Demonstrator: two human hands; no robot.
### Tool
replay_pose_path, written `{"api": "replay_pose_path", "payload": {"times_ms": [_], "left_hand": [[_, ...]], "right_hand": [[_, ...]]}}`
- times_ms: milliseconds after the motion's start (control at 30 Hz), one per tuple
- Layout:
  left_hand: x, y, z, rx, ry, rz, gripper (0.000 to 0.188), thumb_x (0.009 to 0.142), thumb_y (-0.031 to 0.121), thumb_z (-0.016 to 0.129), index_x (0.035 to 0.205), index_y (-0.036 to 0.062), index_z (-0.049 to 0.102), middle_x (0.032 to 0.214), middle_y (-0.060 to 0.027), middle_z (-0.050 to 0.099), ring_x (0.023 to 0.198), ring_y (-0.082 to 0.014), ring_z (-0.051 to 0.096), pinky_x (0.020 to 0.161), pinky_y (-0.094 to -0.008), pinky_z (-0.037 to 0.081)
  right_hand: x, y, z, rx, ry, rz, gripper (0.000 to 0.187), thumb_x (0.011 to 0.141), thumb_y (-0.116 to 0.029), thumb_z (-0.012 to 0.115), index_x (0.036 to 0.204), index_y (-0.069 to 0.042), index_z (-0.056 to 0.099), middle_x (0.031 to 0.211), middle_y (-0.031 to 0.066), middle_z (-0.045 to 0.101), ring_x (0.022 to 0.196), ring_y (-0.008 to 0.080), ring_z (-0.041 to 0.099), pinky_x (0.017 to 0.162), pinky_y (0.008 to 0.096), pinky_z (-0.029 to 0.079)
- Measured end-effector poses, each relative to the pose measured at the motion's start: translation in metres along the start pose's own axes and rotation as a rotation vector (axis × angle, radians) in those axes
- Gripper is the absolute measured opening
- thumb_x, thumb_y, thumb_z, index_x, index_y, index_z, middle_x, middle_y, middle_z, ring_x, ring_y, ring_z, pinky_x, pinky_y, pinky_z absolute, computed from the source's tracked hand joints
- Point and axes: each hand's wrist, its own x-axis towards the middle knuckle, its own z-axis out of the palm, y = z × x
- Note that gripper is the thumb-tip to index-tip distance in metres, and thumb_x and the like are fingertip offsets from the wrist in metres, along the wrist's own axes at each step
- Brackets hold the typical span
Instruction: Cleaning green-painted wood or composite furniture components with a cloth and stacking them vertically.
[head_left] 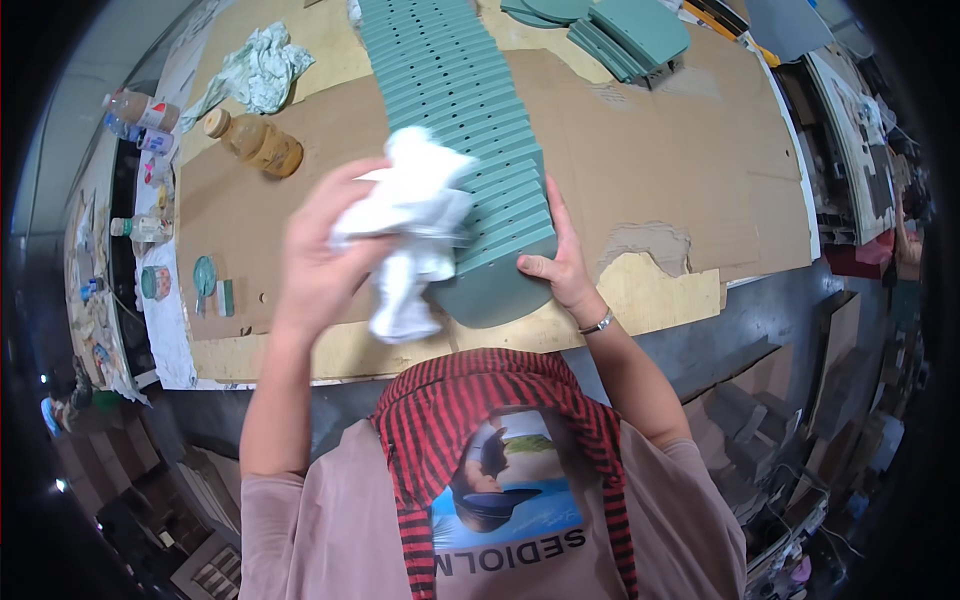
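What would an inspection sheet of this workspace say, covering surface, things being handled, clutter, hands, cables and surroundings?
Surface: brown cardboard, torn at its near right edge, over a pale board.
Job's things: overlapping row of green pieces with dark holes, rounded near end; white cloth, motion-blurred.
Clutter: amber bottle, left; crumpled pale cloth, far left; separate green stack, far right.
Hands: left hand grips the white cloth beside the row, contact unclear; right hand touches the row's near right end.
Cables: nothing seen on the cardboard; floor at lower right too unclear to tell.
Surroundings: grey floor; cardboard boxes, lower right.
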Motion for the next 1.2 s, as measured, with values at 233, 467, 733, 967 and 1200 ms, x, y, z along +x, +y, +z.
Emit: {"api": "replay_pose_path", "payload": {"times_ms": [233,467,733,967,1200], "left_hand": [[0.028,-0.026,0.091,0.55,-0.205,0.44,0.047,0.065,0.001,0.067,0.111,0.0074,0.065,0.133,-0.0119,0.059,0.122,-0.0398,0.054,0.104,-0.0499,0.044],[-0.007,-0.06,-0.017,0.397,0.224,0.148,0.038,0.077,-0.004,0.063,0.114,-0.0004,0.069,0.125,-0.0193,0.066,0.115,-0.0315,0.064,0.099,-0.0403,0.05],[-0.025,-0.051,-0.001,0.51,0.021,-0.097,0.102,0.067,0.026,0.088,0.151,0.0014,0.037,0.156,-0.0235,0.036,0.145,-0.0397,0.035,0.118,-0.0445,0.031],[-0.061,-0.058,0.071,-0.023,-0.164,-0.431,0.129,0.065,0.021,0.091,0.157,-0.0056,0.004,0.161,-0.0269,0.02,0.149,-0.0333,0.026,0.121,-0.04,0.024],[-0.019,-0.065,0.013,0.058,0.179,-0.293,0.031,0.086,0.011,0.071,0.114,-0.0019,0.07,0.105,-0.0148,0.072,0.105,-0.0227,0.066,0.096,-0.0347,0.05]], "right_hand": [[-0.007,-0.006,0.002,0.13,0.012,0.076,0.113,0.073,-0.03,0.086,0.158,0.002,0.018,0.156,0.0164,0.034,0.143,0.0255,0.035,0.119,0.0375,0.026],[-0.002,-0.004,-0.003,0.005,-0.005,0.024,0.111,0.075,-0.031,0.084,0.157,0.005,0.018,0.159,0.019,0.03,0.147,0.0275,0.029,0.12,0.0377,0.023],[-0.003,-0.012,-0.011,-0.014,-0.046,0.077,0.112,0.076,-0.031,0.084,0.158,0.004,0.015,0.161,0.0195,0.026,0.15,0.0278,0.025,0.121,0.0379,0.02],[0.013,-0.022,-0.003,0.011,-0.065,0.036,0.12,0.075,-0.037,0.086,0.159,0.002,0.009,0.161,0.0196,0.025,0.15,0.0273,0.024,0.121,0.0376,0.02],[0.015,-0.027,-0.002,0.065,-0.08,0.127,0.12,0.075,-0.041,0.086,0.158,0.005,0.012,0.158,0.019,0.031,0.146,0.0272,0.03,0.12,0.0372,0.023]]}}
